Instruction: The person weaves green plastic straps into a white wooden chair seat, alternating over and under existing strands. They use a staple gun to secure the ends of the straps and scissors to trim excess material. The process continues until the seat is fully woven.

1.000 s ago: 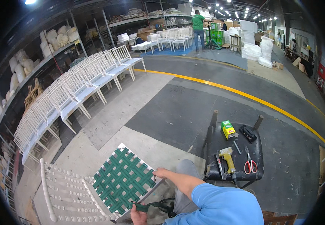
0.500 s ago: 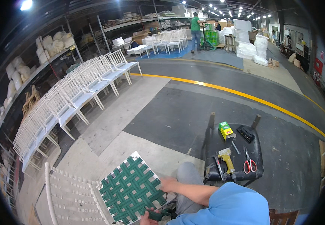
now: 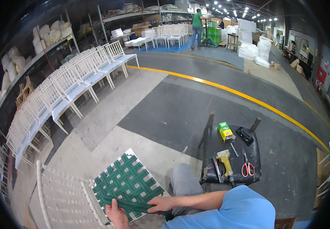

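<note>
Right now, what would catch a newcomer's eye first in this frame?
The green woven webbing seat on a white chair frame, bottom centre, where both hands, left hand and right hand, grip a loose green strap. Then the long row of white chairs at left.

Far beyond the grip spreads a grey concrete floor (image 3: 180, 114) crossed by a curved yellow line (image 3: 245, 97), with rows of white chairs (image 3: 69, 87) and storage shelves (image 3: 39, 49) off to its left, and ceiling lamps (image 3: 245, 9) glowing at the far end.
</note>
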A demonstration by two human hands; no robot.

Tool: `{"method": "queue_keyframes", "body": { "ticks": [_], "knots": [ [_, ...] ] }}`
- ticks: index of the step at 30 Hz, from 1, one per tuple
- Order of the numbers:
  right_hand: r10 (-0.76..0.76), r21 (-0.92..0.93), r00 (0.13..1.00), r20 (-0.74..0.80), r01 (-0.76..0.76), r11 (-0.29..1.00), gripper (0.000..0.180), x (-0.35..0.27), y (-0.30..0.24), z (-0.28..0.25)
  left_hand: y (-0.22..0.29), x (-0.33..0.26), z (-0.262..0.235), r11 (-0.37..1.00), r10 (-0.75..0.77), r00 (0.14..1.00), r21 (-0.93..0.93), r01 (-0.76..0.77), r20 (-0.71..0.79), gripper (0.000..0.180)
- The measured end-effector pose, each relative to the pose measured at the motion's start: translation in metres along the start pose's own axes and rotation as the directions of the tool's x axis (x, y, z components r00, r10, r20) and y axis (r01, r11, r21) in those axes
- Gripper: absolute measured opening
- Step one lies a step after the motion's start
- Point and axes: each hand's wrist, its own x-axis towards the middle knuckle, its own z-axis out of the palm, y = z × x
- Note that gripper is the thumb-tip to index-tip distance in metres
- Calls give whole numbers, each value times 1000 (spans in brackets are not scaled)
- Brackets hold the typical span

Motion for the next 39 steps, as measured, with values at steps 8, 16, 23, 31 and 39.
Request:
{"method": "queue_keyframes", "body": {
  "ticks": [8, 16, 23, 31, 39],
  "knots": [
    [81, -633, 997, -14, -71, 771, 46, 1, 64, -33, -62, 1, -55, 926, -264, 961, 255, 277, -86, 34],
    [271, -219, 932, -239, -324, 920, 22, 13, 70, -54, -117, 49, -76, 824, -297, 948, 471, 316, -116, 26],
    [103, -404, 856, -506, -341, 849, 31, 57, 82, -91, -145, 136, -66, 532, 35, 996, 846, 47, -78, 23],
    [-277, -704, 743, -609, -345, 621, 28, 103, 66, -79, -156, 155, -56, 322, 154, 988, 946, -33, -18, 39],
    [465, 563, 861, -205, -285, 776, 73, 234, 73, -32, -149, 152, -44, 374, 222, 974, 918, -131, 48, 43]
  ]
}}
